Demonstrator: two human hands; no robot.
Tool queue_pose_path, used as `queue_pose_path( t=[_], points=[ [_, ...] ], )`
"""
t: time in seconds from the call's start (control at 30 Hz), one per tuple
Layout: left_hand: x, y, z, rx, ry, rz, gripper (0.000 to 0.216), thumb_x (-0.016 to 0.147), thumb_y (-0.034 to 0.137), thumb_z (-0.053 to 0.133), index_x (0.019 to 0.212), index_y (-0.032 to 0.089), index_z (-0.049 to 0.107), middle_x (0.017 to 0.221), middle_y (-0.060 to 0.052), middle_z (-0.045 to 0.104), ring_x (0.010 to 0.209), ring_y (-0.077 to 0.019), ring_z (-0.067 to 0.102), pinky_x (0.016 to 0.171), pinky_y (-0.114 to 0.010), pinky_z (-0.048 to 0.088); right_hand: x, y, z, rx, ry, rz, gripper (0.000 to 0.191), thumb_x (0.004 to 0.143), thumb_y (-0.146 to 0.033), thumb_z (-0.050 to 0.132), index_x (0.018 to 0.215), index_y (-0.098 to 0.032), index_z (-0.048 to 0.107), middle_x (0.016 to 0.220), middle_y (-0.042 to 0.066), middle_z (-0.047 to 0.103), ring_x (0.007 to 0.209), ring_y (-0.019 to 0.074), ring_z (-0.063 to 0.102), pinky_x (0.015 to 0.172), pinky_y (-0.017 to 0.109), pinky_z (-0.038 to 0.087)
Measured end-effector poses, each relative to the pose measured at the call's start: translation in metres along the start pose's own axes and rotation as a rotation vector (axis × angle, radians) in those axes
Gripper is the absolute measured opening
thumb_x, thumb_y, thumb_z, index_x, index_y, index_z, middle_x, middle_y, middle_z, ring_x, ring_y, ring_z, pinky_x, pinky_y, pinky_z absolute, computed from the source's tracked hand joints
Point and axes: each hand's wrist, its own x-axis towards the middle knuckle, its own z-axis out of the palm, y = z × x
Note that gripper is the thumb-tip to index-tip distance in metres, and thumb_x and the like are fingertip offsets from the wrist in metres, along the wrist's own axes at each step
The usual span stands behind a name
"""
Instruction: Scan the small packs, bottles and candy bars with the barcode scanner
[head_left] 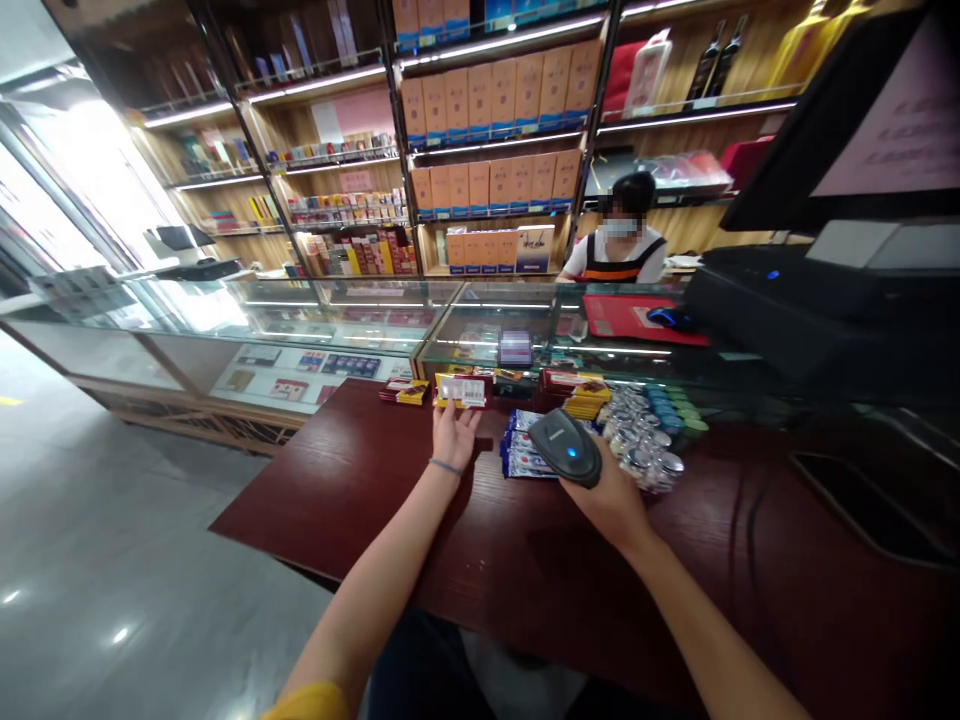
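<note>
My left hand (454, 432) reaches forward over the dark red wooden counter (352, 480) and holds a red pack with a white barcode label (462, 390) by its near edge. My right hand (611, 495) is closed around a dark handheld barcode scanner (566, 446) with a blue light on top, its head pointing toward the pack. Just beyond the scanner lie blue-and-white wrapped packs (521, 452).
Red and yellow packs (405, 391), more packs (574, 392) and a heap of small round tins (641, 435) sit along the counter's back. Glass display cases (315, 315) stand behind it. A masked person (621, 245) sits by stocked shelves. A black monitor (847, 130) is at right.
</note>
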Motion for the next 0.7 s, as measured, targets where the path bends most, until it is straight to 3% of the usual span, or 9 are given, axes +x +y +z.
queue_pose_path(
  t=[0.17, 0.43, 0.7],
  points=[
    [-0.012, -0.018, -0.003, -0.053, 0.001, -0.067, 0.013, 0.097, 0.023, 0.06, 0.108, 0.027, 0.055, 0.115, -0.004, 0.07, 0.1, -0.0173, 0.072, 0.101, -0.046, 0.054, 0.0, -0.001, 0.002, -0.157, -0.083, -0.082, 0.055, 0.08, -0.039, 0.066, 0.132, -0.03, 0.052, 0.095, 0.003, 0.078, 0.093, 0.032, 0.075, 0.07, 0.033, 0.051],
    [-0.022, -0.016, -0.002, -0.032, -0.127, -0.039, 0.014, 0.098, 0.022, 0.057, 0.111, 0.029, 0.058, 0.131, -0.004, 0.065, 0.116, -0.0171, 0.066, 0.107, -0.044, 0.052, 0.003, 0.012, 0.016, -0.323, -0.162, -0.189, 0.054, 0.078, -0.039, 0.066, 0.129, -0.024, 0.057, 0.096, 0.006, 0.078, 0.086, 0.0322, 0.076, 0.071, 0.036, 0.052],
    [-0.015, -0.019, -0.004, 0.063, -0.074, -0.002, 0.019, 0.089, 0.019, 0.068, 0.102, 0.026, 0.055, 0.11, -0.002, 0.071, 0.098, -0.016, 0.071, 0.097, -0.043, 0.055, 0.006, 0.002, -0.003, -0.158, -0.084, -0.064, 0.049, 0.079, -0.04, 0.068, 0.125, -0.029, 0.055, 0.087, 0.002, 0.077, 0.089, 0.0301, 0.075, 0.069, 0.031, 0.05]
  ],
)
